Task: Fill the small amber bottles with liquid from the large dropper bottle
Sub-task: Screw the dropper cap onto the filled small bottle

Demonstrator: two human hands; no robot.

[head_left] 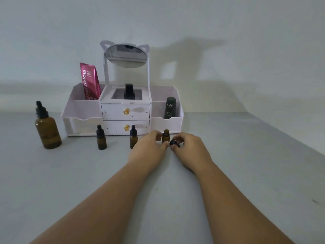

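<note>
While the left grip [149, 148] curls thumb and fingers round the uncapped small amber bottle [165, 136], upright on the grey table [246, 164] near the white organizer [80, 120], the right grip [190, 148] pinches a black dropper cap [175, 143] just right of that bottle. One capped small bottle [133, 138] stands just left of the left grip, another capped bottle [101, 139] further left, both upright. Well apart at the left stands the large dropper bottle [47, 128], its dropper top on.

Three small bottles [101, 140], one large dropper bottle [47, 132], one loose cap [174, 143], one organizer [82, 110], two drawers [114, 111], one mirror [127, 55], two tubes [89, 81], two hands [149, 148].
</note>
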